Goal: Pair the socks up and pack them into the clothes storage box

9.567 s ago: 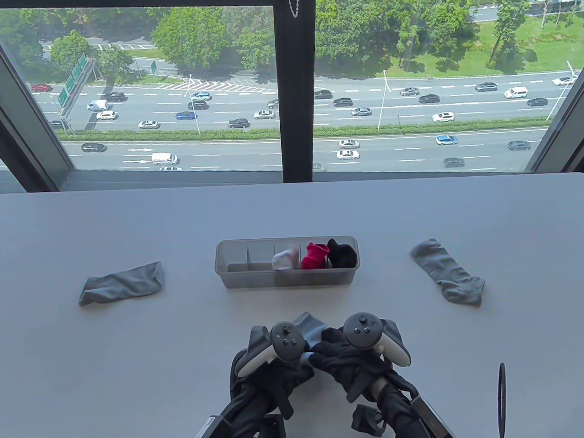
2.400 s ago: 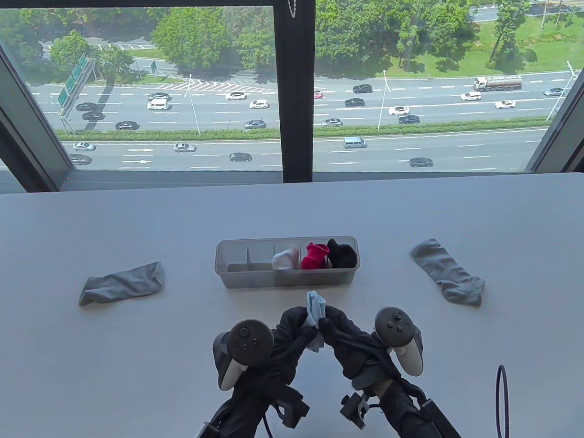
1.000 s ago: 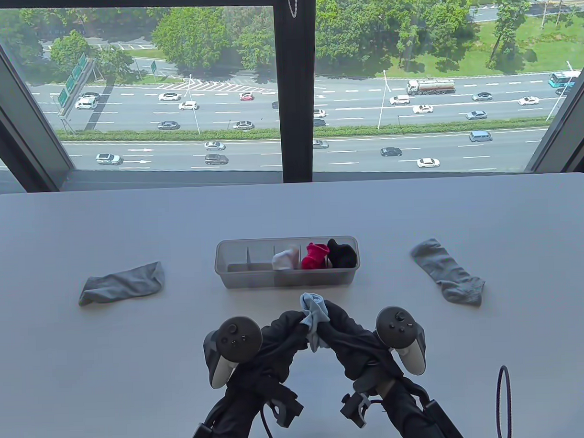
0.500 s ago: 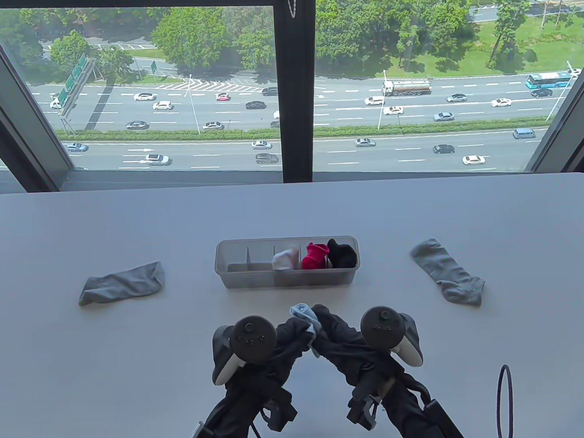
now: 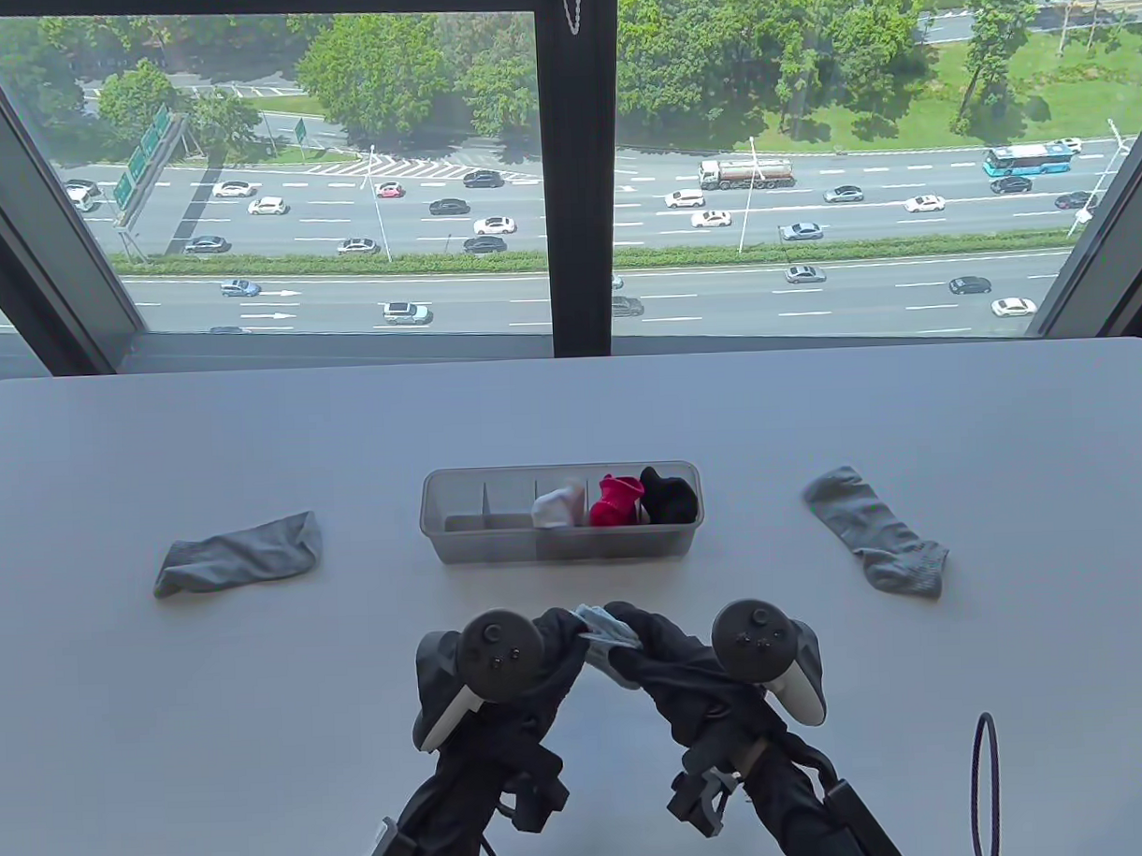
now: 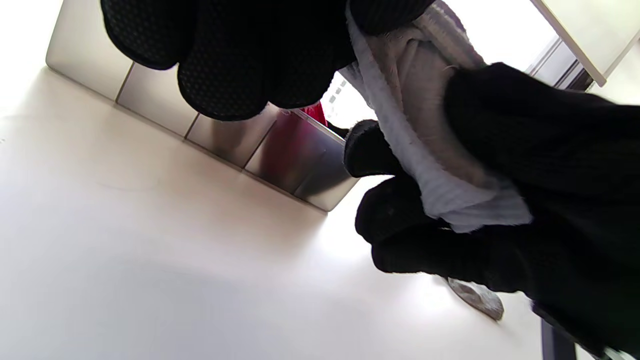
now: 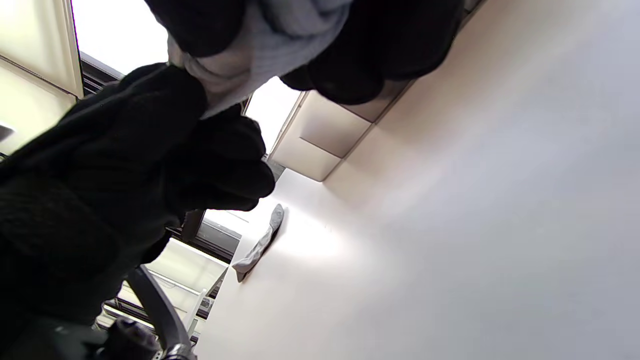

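Socks (image 5: 604, 636) bunched, no clear long axis, pinched between left hand (image 5: 551, 653) and right hand (image 5: 668, 654), near box (image 5: 561, 543).

I hold the bunched light-blue socks (image 5: 605, 638) in both grips before the clear divided box (image 5: 563, 543), whose right compartments hold white, red and black bundles. One grey sock (image 5: 238, 552) lies flat far left of it, another grey sock (image 5: 876, 530) far right.

Ribbed knit cloth socks (image 5: 605, 637), translucent plastic box (image 5: 463, 544), smooth matt table (image 5: 263, 720)
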Available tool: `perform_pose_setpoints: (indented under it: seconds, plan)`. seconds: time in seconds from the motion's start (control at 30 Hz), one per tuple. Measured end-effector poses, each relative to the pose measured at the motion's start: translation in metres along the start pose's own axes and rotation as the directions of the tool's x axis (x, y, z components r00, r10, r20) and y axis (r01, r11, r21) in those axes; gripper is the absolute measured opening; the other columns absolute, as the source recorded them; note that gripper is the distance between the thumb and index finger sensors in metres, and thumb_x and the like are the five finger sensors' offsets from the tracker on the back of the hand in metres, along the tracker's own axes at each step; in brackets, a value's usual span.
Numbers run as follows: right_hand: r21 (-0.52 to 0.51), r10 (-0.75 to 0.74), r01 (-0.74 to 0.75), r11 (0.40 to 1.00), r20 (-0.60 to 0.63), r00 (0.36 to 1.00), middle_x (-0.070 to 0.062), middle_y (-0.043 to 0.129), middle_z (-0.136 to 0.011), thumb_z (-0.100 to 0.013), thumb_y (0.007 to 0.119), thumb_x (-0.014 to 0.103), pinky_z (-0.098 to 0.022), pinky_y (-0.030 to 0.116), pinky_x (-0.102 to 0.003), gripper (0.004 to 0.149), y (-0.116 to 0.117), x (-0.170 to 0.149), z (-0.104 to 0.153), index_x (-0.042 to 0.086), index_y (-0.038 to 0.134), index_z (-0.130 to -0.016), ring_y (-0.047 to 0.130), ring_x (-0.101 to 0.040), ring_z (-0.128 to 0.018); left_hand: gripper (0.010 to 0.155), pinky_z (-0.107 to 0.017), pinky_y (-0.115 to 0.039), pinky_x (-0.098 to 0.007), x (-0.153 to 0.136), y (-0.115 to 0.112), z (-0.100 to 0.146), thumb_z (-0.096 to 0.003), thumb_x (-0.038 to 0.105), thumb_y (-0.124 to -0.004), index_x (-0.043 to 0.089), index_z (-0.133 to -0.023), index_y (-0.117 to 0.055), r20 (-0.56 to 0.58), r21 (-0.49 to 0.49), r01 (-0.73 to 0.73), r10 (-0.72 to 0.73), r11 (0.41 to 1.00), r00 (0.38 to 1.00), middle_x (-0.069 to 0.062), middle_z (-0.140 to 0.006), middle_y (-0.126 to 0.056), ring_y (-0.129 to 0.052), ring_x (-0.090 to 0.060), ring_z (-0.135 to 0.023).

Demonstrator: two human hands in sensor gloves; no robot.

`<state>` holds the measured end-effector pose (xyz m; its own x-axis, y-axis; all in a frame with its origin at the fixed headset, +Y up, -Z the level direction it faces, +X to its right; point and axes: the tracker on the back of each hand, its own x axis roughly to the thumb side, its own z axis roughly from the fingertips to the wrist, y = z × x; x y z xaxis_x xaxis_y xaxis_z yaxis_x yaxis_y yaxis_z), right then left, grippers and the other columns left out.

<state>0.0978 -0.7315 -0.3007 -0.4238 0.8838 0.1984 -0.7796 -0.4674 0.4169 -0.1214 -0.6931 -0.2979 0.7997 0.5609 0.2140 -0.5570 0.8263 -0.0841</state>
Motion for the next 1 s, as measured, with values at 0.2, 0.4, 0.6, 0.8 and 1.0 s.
perform_pose_setpoints:
  seconds: [0.2, 0.4, 0.6, 0.8, 1.0]
  plan:
    - [0.119, 0.045, -0.047, 0.992, 0.019, 0.999, -0.02, 0.066, -0.104, -0.058, 0.067, 0.034, -0.066, 0.07, -0.05, 0.056, 0.01, 0.008, -0.005, 0.025, 0.05, -0.111, 0.08, -0.029, -0.078, 0.043, -0.058, -0.078, -0.06, -0.01, 0.002, 0.0, -0.0579, 0.027, -0.06, 0.009, -0.095, -0.071, -0.035, 0.08, 0.018, -0.015, 0.997, 0.999, -0.018, -0.08, -0.092, -0.099, -0.037, -0.065]
    - [0.254, 0.209, -0.207, 0.945, 0.02, 0.978, -0.023, 0.056, -0.106, -0.058, 0.066, 0.033, -0.065, 0.069, -0.05, 0.053, 0.024, 0.009, -0.009, 0.035, 0.048, -0.108, 0.076, -0.032, -0.078, 0.041, -0.06, -0.077, -0.061, -0.008, 0.001, -0.001, -0.0583, 0.027, -0.061, 0.016, -0.096, -0.074, 0.032, 0.042, -0.022, 0.02, 0.999, 0.999, -0.018, -0.088, -0.089, -0.097, -0.039, -0.072]
    - [0.261, 0.382, -0.374, 0.89, 0.024, 0.924, -0.023, 0.049, -0.106, -0.058, 0.063, 0.034, -0.065, 0.068, -0.049, 0.053, 0.035, 0.013, -0.01, 0.039, 0.044, -0.107, 0.073, -0.031, -0.079, 0.041, -0.068, -0.073, -0.061, 0.022, -0.014, 0.003, -0.0589, 0.028, -0.058, 0.022, -0.097, -0.071, 0.185, -0.074, 0.086, -0.071, 0.994, 0.98, -0.018, -0.106, -0.072, -0.085, -0.042, -0.092]
    - [-0.099, 0.206, -0.21, 0.973, -0.043, 0.978, -0.022, 0.081, -0.09, -0.049, 0.084, 0.04, -0.053, 0.085, -0.04, 0.049, 0.005, 0.008, -0.001, 0.031, 0.074, -0.096, 0.094, -0.023, -0.065, 0.058, -0.072, -0.061, -0.065, 0.013, -0.019, 0.001, -0.0607, 0.038, -0.053, 0.028, -0.115, -0.037, 0.135, -0.166, -0.236, 0.259, 0.958, 0.956, -0.024, -0.122, -0.031, -0.064, -0.054, -0.101]
    - [-0.307, -0.025, 0.013, 0.951, -0.034, 0.999, -0.02, 0.07, -0.104, -0.053, 0.079, 0.038, -0.051, 0.09, -0.031, 0.069, -0.018, 0.007, 0.008, 0.016, 0.047, -0.11, 0.098, -0.015, -0.061, 0.069, -0.062, -0.071, -0.057, 0.007, -0.035, 0.001, -0.0602, 0.047, -0.052, 0.021, -0.116, -0.021, 0.107, -0.329, -0.27, 0.32, 0.905, 0.942, -0.028, -0.117, -0.038, -0.078, -0.043, -0.083]
